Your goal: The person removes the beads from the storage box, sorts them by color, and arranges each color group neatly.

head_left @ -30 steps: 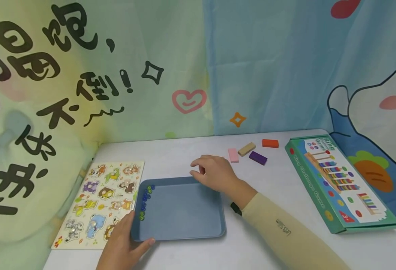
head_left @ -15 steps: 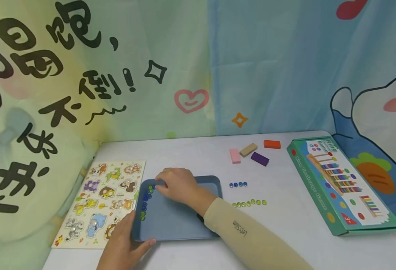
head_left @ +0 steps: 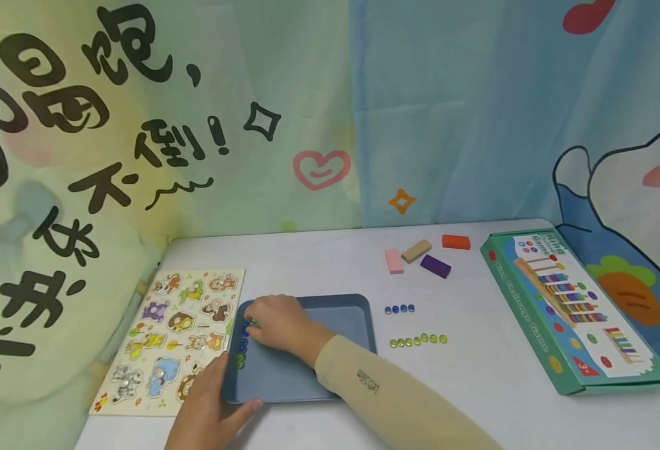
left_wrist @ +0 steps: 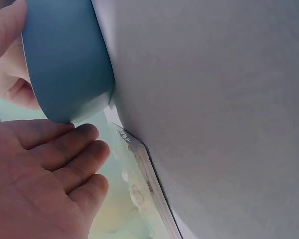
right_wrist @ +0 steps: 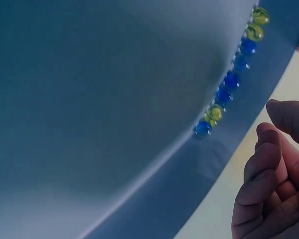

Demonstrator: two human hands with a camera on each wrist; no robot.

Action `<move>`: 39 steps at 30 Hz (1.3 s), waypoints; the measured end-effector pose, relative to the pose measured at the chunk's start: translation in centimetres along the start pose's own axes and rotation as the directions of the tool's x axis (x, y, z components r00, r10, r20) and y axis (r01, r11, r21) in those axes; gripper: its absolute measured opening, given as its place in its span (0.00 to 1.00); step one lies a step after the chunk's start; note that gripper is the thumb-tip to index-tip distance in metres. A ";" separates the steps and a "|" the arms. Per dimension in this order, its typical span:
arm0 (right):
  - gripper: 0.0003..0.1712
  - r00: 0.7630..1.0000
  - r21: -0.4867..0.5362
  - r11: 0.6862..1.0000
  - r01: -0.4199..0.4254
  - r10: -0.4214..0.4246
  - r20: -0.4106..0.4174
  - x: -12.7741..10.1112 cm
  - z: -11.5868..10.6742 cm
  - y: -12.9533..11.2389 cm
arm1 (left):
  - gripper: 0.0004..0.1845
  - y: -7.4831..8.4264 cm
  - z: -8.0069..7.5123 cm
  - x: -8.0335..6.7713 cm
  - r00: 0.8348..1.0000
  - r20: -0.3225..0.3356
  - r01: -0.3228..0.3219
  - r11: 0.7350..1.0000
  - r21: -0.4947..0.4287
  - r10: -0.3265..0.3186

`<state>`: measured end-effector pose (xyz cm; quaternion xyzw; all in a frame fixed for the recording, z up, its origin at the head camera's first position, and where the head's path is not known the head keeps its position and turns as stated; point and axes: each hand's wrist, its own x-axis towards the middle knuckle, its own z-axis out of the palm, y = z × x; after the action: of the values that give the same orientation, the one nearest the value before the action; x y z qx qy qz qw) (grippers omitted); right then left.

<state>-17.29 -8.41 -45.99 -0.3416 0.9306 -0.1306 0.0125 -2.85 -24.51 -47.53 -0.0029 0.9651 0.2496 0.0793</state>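
Observation:
A blue tray [head_left: 335, 315] lies on the white table [head_left: 319, 262]. Blue and yellow-green marbles [head_left: 242, 345] line its left wall, and they show as a row of marbles [right_wrist: 230, 79] in the right wrist view. My right hand [head_left: 274, 322] is inside the tray with its fingertips at the far end of that row. Three of its fingers [right_wrist: 264, 164] are curled with nothing in them; thumb and forefinger are hidden. My left hand [head_left: 212, 406] holds the tray's near left corner [left_wrist: 65, 64], thumb on the rim, fingers [left_wrist: 70, 154] beside it.
An animal puzzle board [head_left: 172, 331] lies left of the tray. To its right, three blue marbles [head_left: 400, 309] and a row of yellow-green marbles [head_left: 418, 340] sit on the table. Behind them lie pink [head_left: 394, 261], tan [head_left: 416, 250], purple [head_left: 435, 265] and orange [head_left: 456, 242] blocks. A green toy box [head_left: 572, 312] is far right.
My right hand moved from the tray's far rim leftward and nearer, down to the marbles at the left wall, uncovering the marbles on the table. The left hand stayed at the corner.

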 end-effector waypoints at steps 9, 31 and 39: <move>0.07 1.000 -0.029 1.000 0.002 -0.001 0.025 0.6 1.5 0.0 | 0.61 0.1 0.2 0.2 1.000 -0.005 -0.007 1.000 -0.010 0.007; 0.25 0.999 0.039 0.998 -0.042 0.042 -0.002 0.1 2.4 0.8 | 0.61 0.1 0.1 0.1 1.000 -0.016 0.005 1.000 0.016 -0.005; 0.07 0.998 0.038 0.997 -0.061 0.061 0.007 -1.0 1.4 1.5 | 0.61 -0.1 0.1 0.1 0.999 -0.028 -0.016 1.000 0.013 0.017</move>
<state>-17.29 -6.96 -47.84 -0.3131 0.9380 -0.1468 0.0259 -2.90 -24.53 -47.73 0.0021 0.9677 0.2439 0.0636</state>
